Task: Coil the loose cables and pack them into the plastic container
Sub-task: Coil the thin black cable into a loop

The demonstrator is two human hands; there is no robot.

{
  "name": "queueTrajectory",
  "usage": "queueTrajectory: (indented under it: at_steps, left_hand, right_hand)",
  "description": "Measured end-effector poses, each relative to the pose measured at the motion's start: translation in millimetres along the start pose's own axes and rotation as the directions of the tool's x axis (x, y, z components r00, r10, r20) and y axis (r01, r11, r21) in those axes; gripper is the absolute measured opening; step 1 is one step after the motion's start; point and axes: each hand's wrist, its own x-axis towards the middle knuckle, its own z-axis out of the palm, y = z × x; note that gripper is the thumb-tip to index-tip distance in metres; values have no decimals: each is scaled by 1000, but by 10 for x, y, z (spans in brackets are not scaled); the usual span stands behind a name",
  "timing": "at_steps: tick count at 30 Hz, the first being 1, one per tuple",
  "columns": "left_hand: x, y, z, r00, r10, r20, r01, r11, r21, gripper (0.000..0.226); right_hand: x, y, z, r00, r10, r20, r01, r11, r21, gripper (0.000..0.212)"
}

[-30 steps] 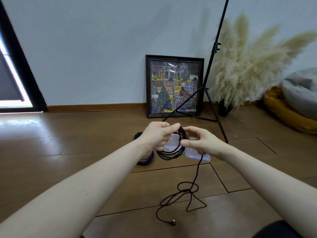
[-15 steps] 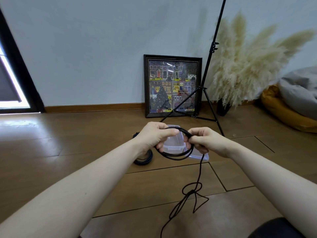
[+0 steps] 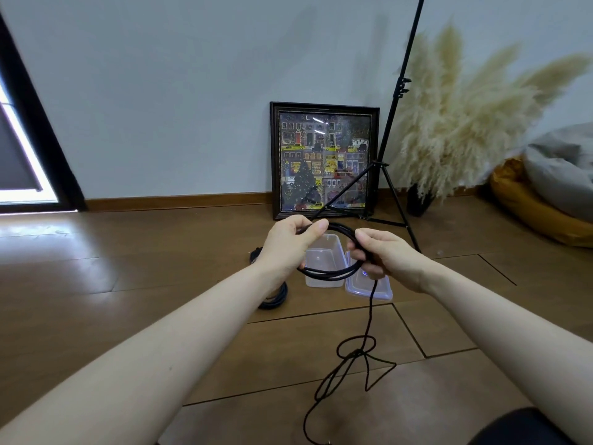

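Left hand [image 3: 290, 244]: grips the coil [image 3: 333, 273]'s left side.
Right hand [image 3: 382, 255]: clasps its right side.
Container [image 3: 324, 277]: floor, behind.

A single view is given, taken from head height and aimed forward and down across the floor [image 3: 112, 268] toward the wall [image 3: 176, 91]. Both forearms are seen close; the edges appear bent, probably by the wide lens.

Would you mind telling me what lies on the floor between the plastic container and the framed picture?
In the head view, one tripod leg slants across that stretch; otherwise bare floor between container and picture.
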Motion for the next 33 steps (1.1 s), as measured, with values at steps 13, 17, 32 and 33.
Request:
queueTrajectory:
  at_steps: [13,17,32,33]
  left_hand:
    - [-130,137,7,903,31,429,31,990,-136,27]
    - [-121,118,39,965,5,263,25,994,-110,29]
    - [10,-137,-651,961,-267,-73,249,949,-195,35]
    - [15,-152,-657,961,-269,-66,253,948,-192,35]
  right_hand:
    - [-30,-4,5,993,-19,-117,3,991,-135,32]
    - [-39,28,-9,987,-59,-152,29,981,-193,26]
    - [-335,271,-540,949,40,-313,-147,934,-326,19]
    - [-358,275,-563,942,42,-332,-165,922,-350,19]
